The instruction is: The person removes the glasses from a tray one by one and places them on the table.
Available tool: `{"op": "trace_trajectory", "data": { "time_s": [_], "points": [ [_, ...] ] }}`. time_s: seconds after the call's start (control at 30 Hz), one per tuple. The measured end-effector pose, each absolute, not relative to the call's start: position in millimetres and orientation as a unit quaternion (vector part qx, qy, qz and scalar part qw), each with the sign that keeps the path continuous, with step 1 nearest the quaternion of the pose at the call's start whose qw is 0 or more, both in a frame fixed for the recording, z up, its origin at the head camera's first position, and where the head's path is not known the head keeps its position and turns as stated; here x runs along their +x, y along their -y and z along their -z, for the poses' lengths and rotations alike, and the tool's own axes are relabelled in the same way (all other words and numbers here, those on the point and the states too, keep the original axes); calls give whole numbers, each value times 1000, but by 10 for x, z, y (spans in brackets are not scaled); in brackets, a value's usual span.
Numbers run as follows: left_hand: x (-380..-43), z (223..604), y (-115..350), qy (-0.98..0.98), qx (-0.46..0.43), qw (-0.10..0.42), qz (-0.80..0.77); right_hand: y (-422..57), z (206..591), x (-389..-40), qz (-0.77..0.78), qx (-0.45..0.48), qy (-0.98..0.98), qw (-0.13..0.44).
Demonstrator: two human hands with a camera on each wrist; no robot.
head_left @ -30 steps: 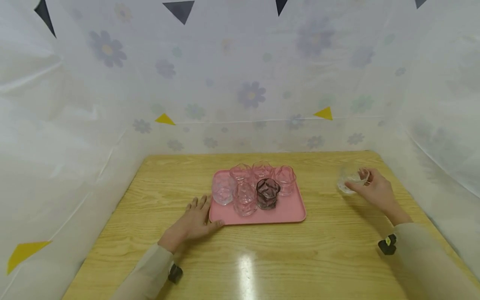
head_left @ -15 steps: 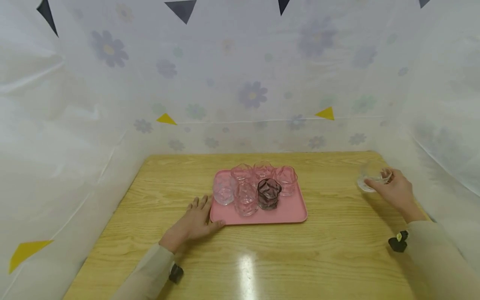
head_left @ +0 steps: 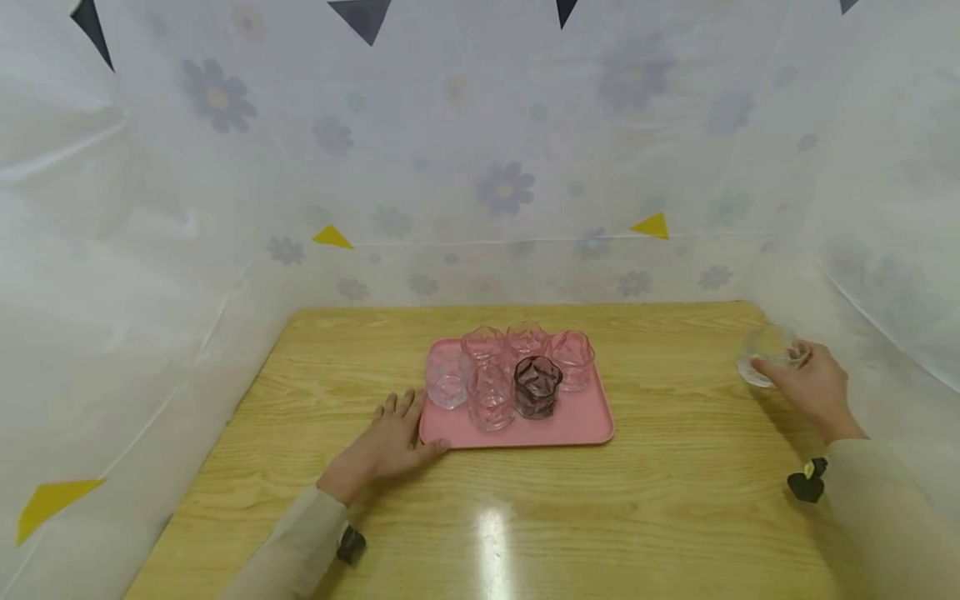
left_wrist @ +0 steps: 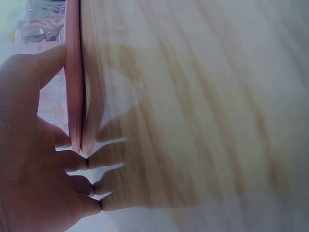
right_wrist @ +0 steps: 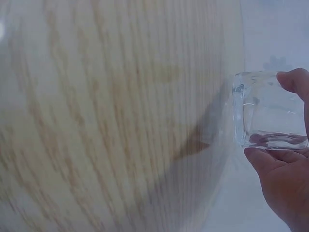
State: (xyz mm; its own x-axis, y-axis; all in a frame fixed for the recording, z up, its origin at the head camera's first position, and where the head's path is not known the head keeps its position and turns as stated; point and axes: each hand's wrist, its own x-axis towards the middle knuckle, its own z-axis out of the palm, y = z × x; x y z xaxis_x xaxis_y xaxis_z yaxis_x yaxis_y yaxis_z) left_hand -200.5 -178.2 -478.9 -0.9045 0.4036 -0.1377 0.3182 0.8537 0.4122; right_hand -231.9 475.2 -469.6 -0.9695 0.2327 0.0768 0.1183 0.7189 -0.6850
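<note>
Glass (head_left: 768, 343) has gone further R since 1 sec ago, along w/ my R hand (head_left: 817, 390); my L hand (head_left: 393, 442) & tray (head_left: 577, 429) haven't moved. R hand has glass pinched btwn thumb & fingers, near R edge of worktop (head_left: 637, 517), well apart from tray. Can't tell if its base touches the wood. L hand is spread at tray's front L corner: thumb on front rim, other fingers pointing fwd beside L side. Six more show on tray, close together. Back row, L to R: L pink cup (head_left: 482, 342), mid pink cup (head_left: 527, 340), R pink cup (head_left: 573, 360). Front row, L to R: clear cup (head_left: 447, 387), pale cup (head_left: 492, 402) (pink or clear, can't tell), dark cup (head_left: 537, 387). Behind worktop: white curtain (head_left: 435, 183) w/ flowers & yellow flags (head_left: 651, 226).
</note>
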Motion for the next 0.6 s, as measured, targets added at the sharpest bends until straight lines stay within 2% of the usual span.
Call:
{"op": "trace_trajectory", "data": {
  "time_s": [0.6],
  "points": [
    [-2015,4786,1775,-958,187,113,-187,-4836,4709,-2321,-355,-120,923,92]
  ]
}}
